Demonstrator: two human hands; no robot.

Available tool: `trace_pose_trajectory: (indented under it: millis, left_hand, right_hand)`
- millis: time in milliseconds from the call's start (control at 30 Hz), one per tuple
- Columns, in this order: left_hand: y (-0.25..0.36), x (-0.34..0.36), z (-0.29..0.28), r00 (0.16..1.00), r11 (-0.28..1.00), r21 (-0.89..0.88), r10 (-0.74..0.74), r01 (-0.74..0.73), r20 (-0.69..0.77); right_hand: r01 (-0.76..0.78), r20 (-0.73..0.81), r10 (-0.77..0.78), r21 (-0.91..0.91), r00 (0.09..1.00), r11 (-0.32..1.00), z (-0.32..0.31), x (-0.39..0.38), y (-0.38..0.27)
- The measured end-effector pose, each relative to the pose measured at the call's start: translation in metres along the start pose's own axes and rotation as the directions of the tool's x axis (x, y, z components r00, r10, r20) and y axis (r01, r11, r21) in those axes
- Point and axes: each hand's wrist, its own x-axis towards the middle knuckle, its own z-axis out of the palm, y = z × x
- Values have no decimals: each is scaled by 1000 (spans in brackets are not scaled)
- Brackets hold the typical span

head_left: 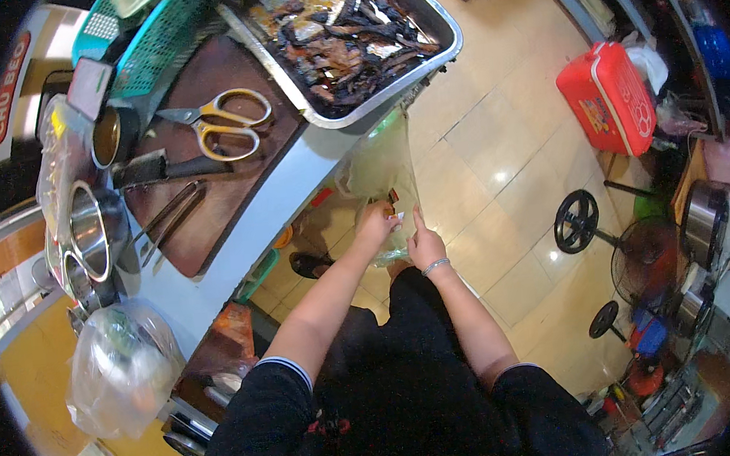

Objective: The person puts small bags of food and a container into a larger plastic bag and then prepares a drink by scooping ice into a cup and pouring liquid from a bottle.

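In front of my body I hold a clear, greenish plastic bag (381,162) that hangs between the counter and the floor tiles. My left hand (373,227) is closed at the bag, its fingers pinched on a small dark, orange and white item (395,207) whose kind I cannot make out. Close beside it, my right hand (426,247) grips the bag's edge, the thumb pointing up along the plastic. Just beyond the bag, a metal tray (315,119) of dark, charred meat strips (359,44) rests on the counter.
On a brown cutting board (211,227) lie scissors (224,122), a black-handled knife (172,168) and tongs (174,216). A green basket (164,55), metal cups (90,224) and a filled plastic bag (125,367) line the left. A red cooler box (604,99) and a fan (655,261) stand right.
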Motion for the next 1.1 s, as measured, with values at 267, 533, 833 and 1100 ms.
trace_pose_trajectory:
  millis: [267, 533, 833, 1100]
  left_hand:
    - [69, -167, -96, 813, 929, -16, 315, -370, -489]
    - [39, -455, -241, -124, 708, 48, -56, -705, -991]
    - [-72, -526, -354, -324, 767, 11, -257, -641, -911]
    - [-77, -582, -422, -554, 942, 248, 334, 227, -762]
  right_hand:
    - [454, -212, -629, -527, 748, 718, -13, -21, -36]
    - [911, -169, -899, 169, 404, 377, -29, -124, -349]
    - [989, -164, -986, -149, -22, 3, 101, -272, -553]
    - [231, 244, -847, 893, 473, 386, 100, -247, -561]
